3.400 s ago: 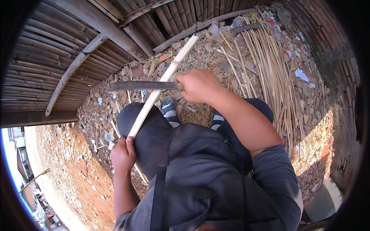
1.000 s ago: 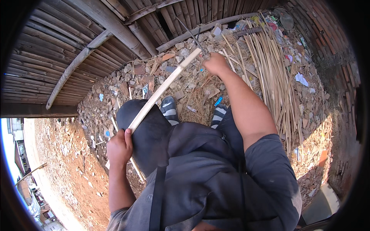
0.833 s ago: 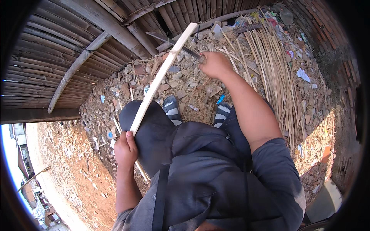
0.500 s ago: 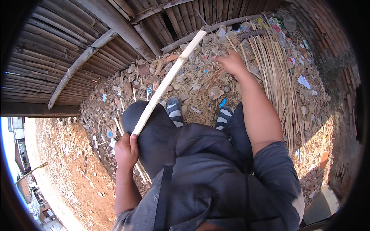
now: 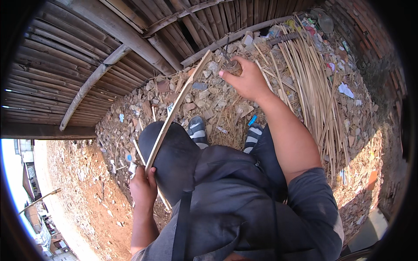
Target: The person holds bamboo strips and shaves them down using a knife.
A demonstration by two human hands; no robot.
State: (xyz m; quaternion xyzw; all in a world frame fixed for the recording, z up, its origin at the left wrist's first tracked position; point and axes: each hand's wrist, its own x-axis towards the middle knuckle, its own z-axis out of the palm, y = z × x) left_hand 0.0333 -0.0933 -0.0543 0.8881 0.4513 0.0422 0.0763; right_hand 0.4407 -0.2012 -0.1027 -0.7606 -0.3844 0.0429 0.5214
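Rubble (image 5: 202, 99) below strip (image 5: 176, 107) and knife (image 5: 233, 67)

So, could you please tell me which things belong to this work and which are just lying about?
With the work:
- pale strip, in the left hand
- knife, in the right hand
- similar strips at right, probably

Lying about:
- white scrap
- small blue object
- stone rubble
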